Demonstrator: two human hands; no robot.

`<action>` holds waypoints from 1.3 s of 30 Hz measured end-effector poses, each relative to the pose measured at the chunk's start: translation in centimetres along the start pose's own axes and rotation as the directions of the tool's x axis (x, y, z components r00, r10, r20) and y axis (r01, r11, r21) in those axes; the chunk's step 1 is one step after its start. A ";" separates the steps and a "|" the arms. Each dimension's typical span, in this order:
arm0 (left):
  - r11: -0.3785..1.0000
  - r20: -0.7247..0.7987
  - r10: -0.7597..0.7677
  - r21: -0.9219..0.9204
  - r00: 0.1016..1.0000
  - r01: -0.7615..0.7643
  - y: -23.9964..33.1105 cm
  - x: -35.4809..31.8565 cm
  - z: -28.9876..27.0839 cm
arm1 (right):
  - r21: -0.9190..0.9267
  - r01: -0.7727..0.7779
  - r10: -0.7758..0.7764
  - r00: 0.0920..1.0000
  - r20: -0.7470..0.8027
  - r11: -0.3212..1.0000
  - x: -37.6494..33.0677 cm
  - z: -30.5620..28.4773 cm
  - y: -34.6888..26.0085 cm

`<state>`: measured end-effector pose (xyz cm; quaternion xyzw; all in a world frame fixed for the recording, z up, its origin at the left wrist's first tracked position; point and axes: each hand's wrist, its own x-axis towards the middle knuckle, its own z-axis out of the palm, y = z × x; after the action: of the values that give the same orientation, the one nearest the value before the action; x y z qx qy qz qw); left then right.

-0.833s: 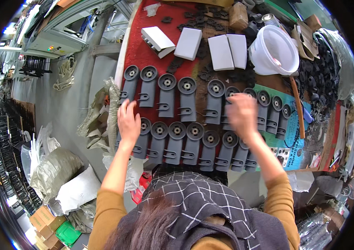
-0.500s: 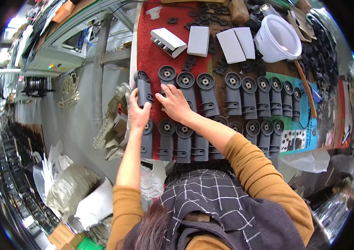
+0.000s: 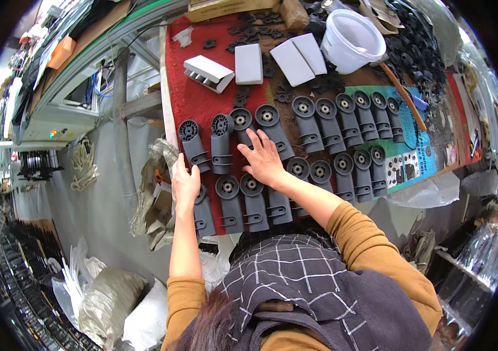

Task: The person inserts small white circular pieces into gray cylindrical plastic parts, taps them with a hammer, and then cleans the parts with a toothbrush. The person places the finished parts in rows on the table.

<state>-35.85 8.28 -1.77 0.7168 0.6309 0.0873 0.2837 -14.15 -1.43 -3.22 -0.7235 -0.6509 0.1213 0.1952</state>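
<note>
Dark grey plastic parts with round heads lie in two rows on a red mat (image 3: 199, 99) on the table. My left hand (image 3: 185, 178) rests at the mat's left edge, its fingertips touching the lower end of the leftmost back-row part (image 3: 192, 143), just above the leftmost front-row part (image 3: 203, 213). My right hand (image 3: 263, 158) lies flat with spread fingers between the rows, on the back-row parts near another grey part (image 3: 272, 128). Neither hand lifts anything.
White boxes (image 3: 208, 71) and flat white blocks (image 3: 249, 63) lie behind the rows. A white tub (image 3: 351, 40) and a heap of small black pieces (image 3: 418, 44) sit at the back right. A teal mat (image 3: 416, 155) lies under the right-hand parts. Sacks (image 3: 108, 298) are on the floor to the left.
My right hand has swung from the right end of the rows to the left middle and settled flat on the parts. My left hand stayed at the left edge.
</note>
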 end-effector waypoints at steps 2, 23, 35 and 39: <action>0.975 -0.058 0.221 0.035 0.973 -0.219 1.8 -0.3 -0.8 | 0.170 -0.040 0.048 0.998 -0.041 0.985 0.3 0.1 0.7; 0.682 0.356 0.604 0.232 0.713 -0.694 11.2 0.5 4.8 | 0.782 -0.315 0.505 0.863 -0.001 0.538 -2.6 -2.2 5.9; 0.641 0.299 0.713 0.087 0.634 -0.762 16.1 -1.0 7.2 | 0.410 -0.285 0.414 0.868 -0.273 0.866 -4.6 -5.4 10.4; 0.613 0.297 0.749 0.025 0.592 -0.789 20.1 -1.4 11.9 | 0.480 -0.250 0.426 0.853 -0.302 0.841 -5.5 -6.4 11.4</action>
<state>-13.14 2.51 -0.82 0.9433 0.2205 0.0589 0.2409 -1.86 -8.50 -2.99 -0.7781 -0.4141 0.1434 0.4499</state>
